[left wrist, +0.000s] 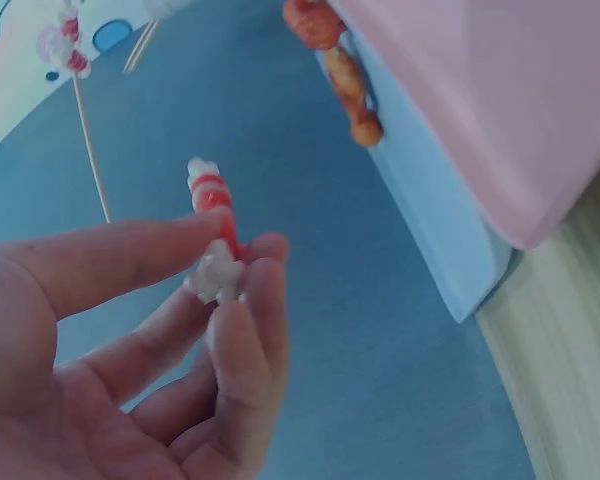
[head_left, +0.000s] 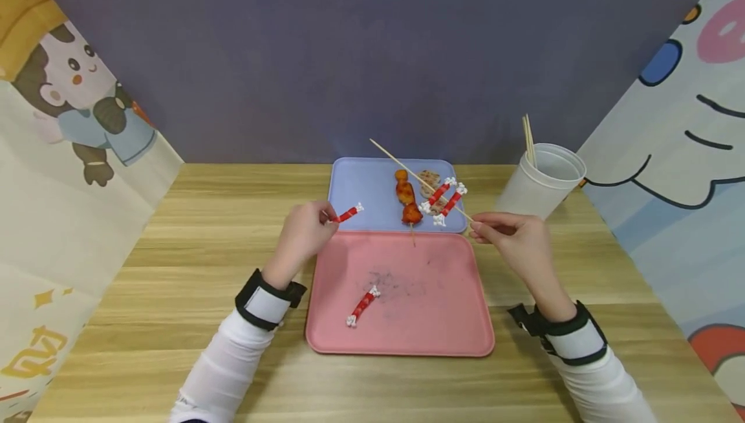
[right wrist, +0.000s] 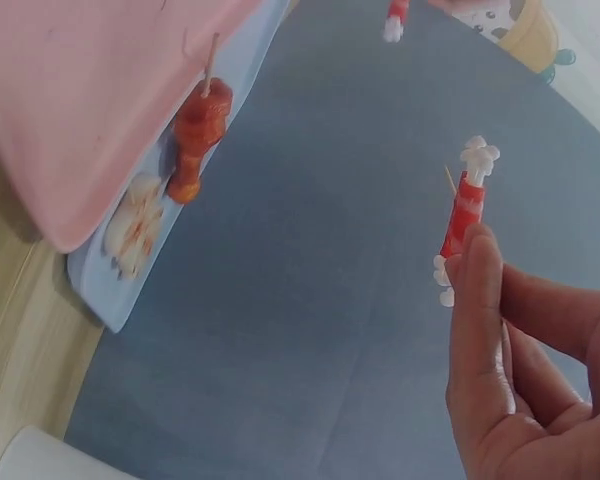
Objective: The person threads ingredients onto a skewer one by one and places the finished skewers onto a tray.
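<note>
My left hand (head_left: 304, 234) pinches a short red piece (head_left: 350, 213) with knobbly white ends, held near the front left corner of the blue tray (head_left: 361, 180). In the left wrist view, thumb and fingers close round its lower white end (left wrist: 216, 275). My right hand (head_left: 520, 242) pinches a bamboo skewer (head_left: 388, 152) near its right end. Two similar red-and-white pieces (head_left: 439, 195) are threaded crosswise on that skewer, side by side near my fingertips. Its bare point slants up and left above the blue tray. Another such piece (head_left: 363, 305) lies on the pink tray (head_left: 407, 343).
On the blue tray lie a skewer of orange-brown chunks (head_left: 405, 193) and pale browned slices (head_left: 429, 178), partly hidden by the held skewer. A white tub (head_left: 532, 187) with several bamboo sticks (head_left: 528, 138) stands at the back right. A dark partition (head_left: 372, 54) rises behind.
</note>
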Motion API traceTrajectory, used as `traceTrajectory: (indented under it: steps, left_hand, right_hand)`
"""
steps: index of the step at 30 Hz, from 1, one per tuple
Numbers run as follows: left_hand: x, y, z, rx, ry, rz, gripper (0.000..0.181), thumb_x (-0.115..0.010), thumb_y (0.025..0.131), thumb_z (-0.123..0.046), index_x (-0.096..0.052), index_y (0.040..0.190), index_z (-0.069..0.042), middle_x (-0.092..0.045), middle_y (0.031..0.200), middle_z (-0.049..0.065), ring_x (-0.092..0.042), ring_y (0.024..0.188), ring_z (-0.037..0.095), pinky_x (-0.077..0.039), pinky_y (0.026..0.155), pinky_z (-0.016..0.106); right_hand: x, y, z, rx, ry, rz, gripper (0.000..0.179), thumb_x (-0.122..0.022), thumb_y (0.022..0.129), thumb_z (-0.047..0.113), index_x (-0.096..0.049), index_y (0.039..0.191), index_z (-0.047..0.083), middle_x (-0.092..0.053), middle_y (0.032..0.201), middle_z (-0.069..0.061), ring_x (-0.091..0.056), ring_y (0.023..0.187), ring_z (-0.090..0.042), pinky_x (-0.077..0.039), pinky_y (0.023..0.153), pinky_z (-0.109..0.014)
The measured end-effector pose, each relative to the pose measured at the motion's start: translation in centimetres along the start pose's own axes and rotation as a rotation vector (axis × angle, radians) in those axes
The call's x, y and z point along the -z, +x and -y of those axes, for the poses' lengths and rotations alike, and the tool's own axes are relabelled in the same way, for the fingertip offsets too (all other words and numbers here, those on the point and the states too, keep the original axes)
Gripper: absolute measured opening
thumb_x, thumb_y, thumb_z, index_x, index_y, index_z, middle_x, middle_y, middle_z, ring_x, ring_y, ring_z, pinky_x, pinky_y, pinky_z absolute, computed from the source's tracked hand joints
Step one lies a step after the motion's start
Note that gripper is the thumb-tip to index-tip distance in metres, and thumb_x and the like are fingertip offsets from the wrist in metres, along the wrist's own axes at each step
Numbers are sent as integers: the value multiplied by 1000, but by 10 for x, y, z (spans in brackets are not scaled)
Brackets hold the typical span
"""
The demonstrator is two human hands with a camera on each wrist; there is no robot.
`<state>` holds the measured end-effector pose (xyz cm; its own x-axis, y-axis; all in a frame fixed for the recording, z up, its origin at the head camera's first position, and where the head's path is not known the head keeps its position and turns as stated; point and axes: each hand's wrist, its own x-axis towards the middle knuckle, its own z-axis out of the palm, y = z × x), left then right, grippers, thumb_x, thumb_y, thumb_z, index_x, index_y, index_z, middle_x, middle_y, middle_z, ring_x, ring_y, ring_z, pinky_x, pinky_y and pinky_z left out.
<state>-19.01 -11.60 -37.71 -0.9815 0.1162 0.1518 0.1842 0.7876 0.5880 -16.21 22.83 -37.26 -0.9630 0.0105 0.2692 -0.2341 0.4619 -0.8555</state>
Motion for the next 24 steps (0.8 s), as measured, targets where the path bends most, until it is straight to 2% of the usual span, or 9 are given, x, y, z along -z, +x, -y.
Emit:
traceTrajectory:
  steps: [9, 13, 17, 24]
  left_hand:
    - [6, 7, -8, 32, -160, -151, 12, -63, 82, -12, -73, 87, -6, -66, 74, 8, -54, 58, 18, -43, 54, 29]
    - [5, 10, -10, 32, -203, -205, 15, -64, 83, -16, -74, 89, -7, -66, 74, 7, -55, 61, 18, -43, 54, 29]
    - [7, 16, -12, 24, -248, -288, 16, -64, 82, -16, -75, 87, -6, -66, 72, 7, -56, 62, 18, -43, 54, 29]
    - [14, 25, -16, 22, -325, -412, 15, -66, 80, -16, -75, 85, -4, -67, 71, 10, -58, 63, 19, -43, 55, 27]
  right_hand:
    - [-4, -7, 11, 11, 12, 27, 20, -71, 84, 9, -72, 97, -6, -71, 86, -23, -70, 64, -9, -56, 58, -26]
    - [-6, -9, 12, 34, 42, 50, 17, -70, 84, 6, -72, 97, -6, -71, 88, -23, -71, 65, -10, -57, 58, -27]
    - [-9, -10, 13, 51, 46, 58, 16, -71, 83, 5, -72, 96, -5, -71, 87, -22, -70, 65, -8, -57, 58, -27]
    - [-14, -11, 18, 61, 54, 79, 17, -71, 83, 7, -72, 95, -5, -71, 86, -22, -70, 64, -10, -57, 59, -28]
